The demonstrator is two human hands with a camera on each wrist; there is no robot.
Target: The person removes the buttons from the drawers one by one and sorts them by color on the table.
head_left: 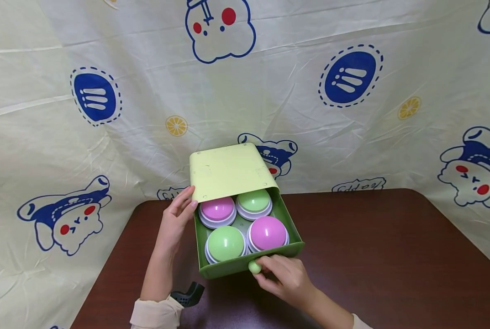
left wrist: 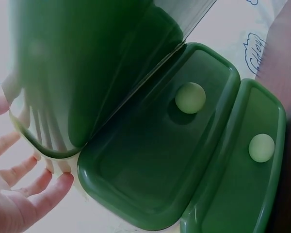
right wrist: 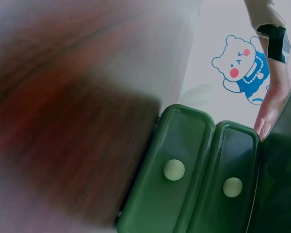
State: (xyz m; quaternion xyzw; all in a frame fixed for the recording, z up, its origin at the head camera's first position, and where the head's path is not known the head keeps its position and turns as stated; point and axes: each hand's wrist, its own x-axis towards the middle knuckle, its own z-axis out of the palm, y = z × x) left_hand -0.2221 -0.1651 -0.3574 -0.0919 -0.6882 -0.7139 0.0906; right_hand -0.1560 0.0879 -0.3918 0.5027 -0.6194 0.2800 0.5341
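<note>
In the head view a green drawer box with a pale green top stands on the table, its drawer pulled out. Inside sit pink and green domed pieces with white bases, among them a green one and a pink one. My right hand pinches the round, light green drawer knob. My left hand rests its fingers against the box's left side, fairly straight. In the left wrist view two drawer fronts show knobs without fingers on them. The right wrist view does not show my right hand.
A dark brown table lies under the box. Behind it hangs a pale cloth with cartoon prints. A black strap with a device is on my left wrist.
</note>
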